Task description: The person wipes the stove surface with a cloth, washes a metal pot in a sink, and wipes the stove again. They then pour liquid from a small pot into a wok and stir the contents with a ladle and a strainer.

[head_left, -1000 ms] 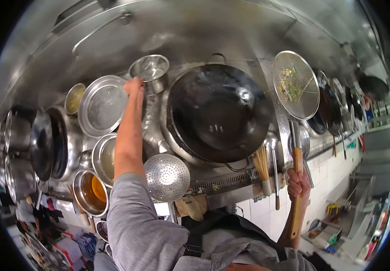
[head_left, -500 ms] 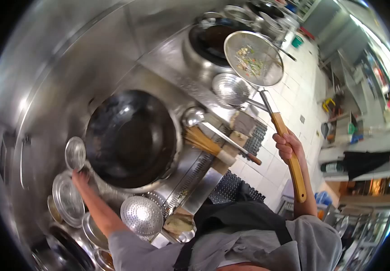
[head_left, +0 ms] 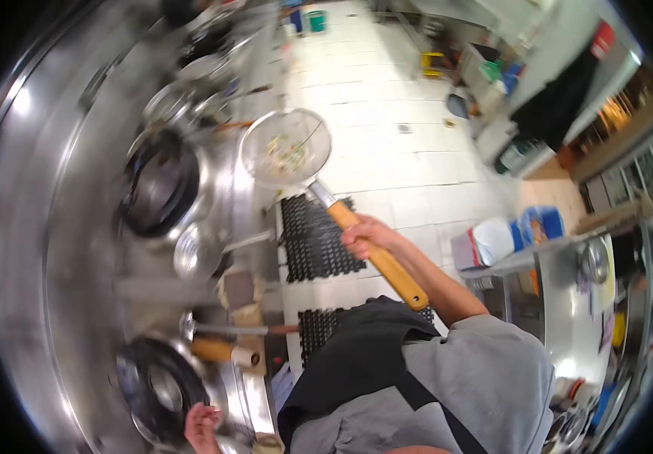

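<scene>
My right hand (head_left: 376, 236) is closed around the wooden handle of a round mesh strainer (head_left: 286, 147), held out over the floor and the stove's edge. Small bits of food (head_left: 287, 153) in pale, green and orange colours lie in its mesh. At the bottom of the view, my left hand (head_left: 202, 425) is beside the rim of a black wok (head_left: 161, 386), fingers loosely bent and nothing visible in them. Close to that wok lie a ladle (head_left: 228, 329) with a long handle and a bamboo brush (head_left: 220, 351).
Further along the steel stove is a second black wok (head_left: 160, 181), with a perforated skimmer (head_left: 198, 251) near it. Pots (head_left: 167, 102) stand beyond. Black rubber mats (head_left: 319, 238) lie on the white tiled floor (head_left: 410, 174). A counter with a blue container (head_left: 540, 225) is on the right.
My view has turned right, toward the aisle. My left hand has come back from the metal bowls at the far side to the near wok's rim. My right hand still holds the strainer.
</scene>
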A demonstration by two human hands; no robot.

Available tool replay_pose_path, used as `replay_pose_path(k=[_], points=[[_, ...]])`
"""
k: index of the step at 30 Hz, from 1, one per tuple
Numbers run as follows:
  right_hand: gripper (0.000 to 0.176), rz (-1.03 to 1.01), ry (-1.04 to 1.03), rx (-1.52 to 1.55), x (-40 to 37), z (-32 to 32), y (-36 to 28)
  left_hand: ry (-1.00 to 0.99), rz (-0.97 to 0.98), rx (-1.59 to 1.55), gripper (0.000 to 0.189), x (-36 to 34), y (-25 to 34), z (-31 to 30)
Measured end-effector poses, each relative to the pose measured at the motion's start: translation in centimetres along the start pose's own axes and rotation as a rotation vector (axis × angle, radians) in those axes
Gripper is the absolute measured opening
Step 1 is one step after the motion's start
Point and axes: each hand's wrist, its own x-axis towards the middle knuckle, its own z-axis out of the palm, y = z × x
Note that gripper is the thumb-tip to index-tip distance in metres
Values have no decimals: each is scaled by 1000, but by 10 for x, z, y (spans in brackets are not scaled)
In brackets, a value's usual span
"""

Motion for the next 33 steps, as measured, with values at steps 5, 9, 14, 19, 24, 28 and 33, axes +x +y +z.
replay_pose_path(k=[5, 9, 14, 19, 24, 28, 33], points=[[33, -71, 67, 158, -55, -83, -58, -360, -139, 259, 44, 101, 94, 149], [27, -203, 260, 160, -81, -156, -97, -427, -181, 252, 47, 197, 128, 224], [22, -466, 565, 246, -143, -233, -149, -676, 15, 292, 38, 344, 128, 377], [32, -719, 1108, 140, -238, -276, -195, -963, 412, 831, 37, 453, 163, 565], [59, -650, 1822, -215, -348, -319, -240, -1167, 370, 778, 32, 459, 226, 736], [75, -489, 2574, -1101, -394, -482, -233, -1120, 434, 832, 31, 449, 221, 829], [88, 266, 2422, -548, -454, -645, -200, -1266, 41, 1018, 32, 433, 129, 875]])
